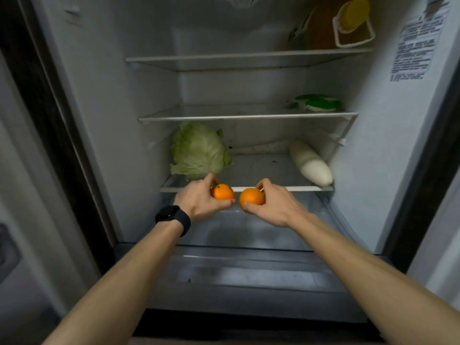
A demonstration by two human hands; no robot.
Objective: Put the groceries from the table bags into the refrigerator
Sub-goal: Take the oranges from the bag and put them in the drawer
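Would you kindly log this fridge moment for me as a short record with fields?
left grip: bare hand, holds left orange
right grip: bare hand, holds right orange
oranges: apart, by bottom shelf front edge
bottom shelf: cabbage left, radish right
middle shelf: green packet, right
top shelf: yellow-capped container, right
fridge: open

Dim, cool grey light throughout the refrigerator (236,85); its back wall is palest, no lamp seen. Frame (37,95) left of the refrigerator nearly black. Drawer (249,277) at the refrigerator's bottom murky. Left orange (223,192) and right orange (252,196) well lit, saturated. Slight softness overall; label (413,46) on the refrigerator's right wall unreadable. Refrigerator's side edges bow outward, wide-angle.
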